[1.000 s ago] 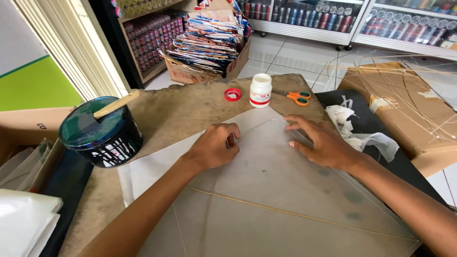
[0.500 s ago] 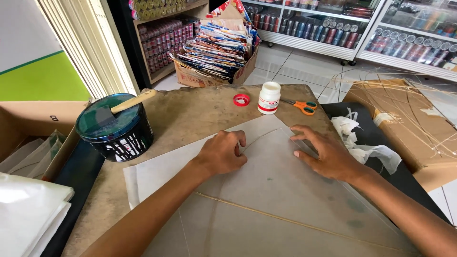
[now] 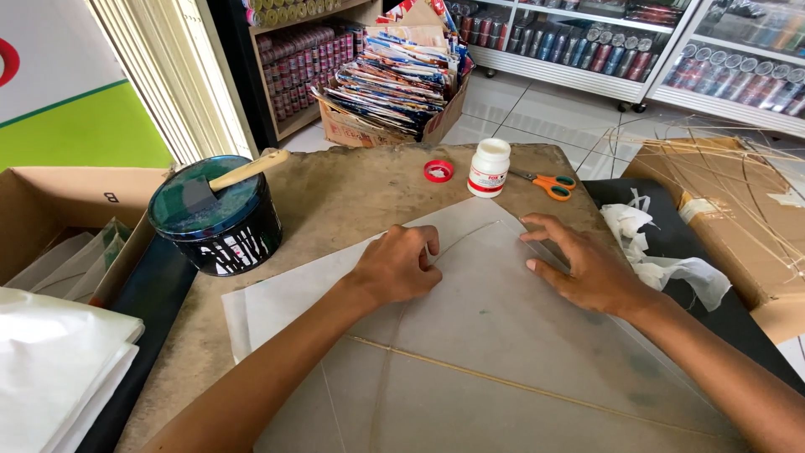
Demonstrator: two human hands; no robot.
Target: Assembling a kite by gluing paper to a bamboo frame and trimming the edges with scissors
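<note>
From the head camera I look down on a worn brown table (image 3: 335, 189). A big sheet of thin pale paper (image 3: 503, 335) lies flat on it, with thin sticks (image 3: 511, 386) crossing under or on the sheet; which one I cannot tell. My left hand (image 3: 396, 267) rests on the paper with the fingers curled in, the fingertips pressing near a curved stick line. My right hand (image 3: 587, 267) lies flat beside it, fingers spread wide, holding nothing, close to the upper right edge of the sheet.

The upper corner of the paper points toward a small white bottle (image 3: 488, 168), which stands just beyond it. A red tape roll (image 3: 438, 171) is left of the bottle and orange scissors (image 3: 549, 183) are right of it. Near the left edge of the table stands a dark round tin (image 3: 220, 222) with a brush (image 3: 239, 174) on its lid, well apart from the paper. Between the tin and the bottle the table is bare. Crumpled white scraps (image 3: 662, 252) lie beside the right edge.
</note>
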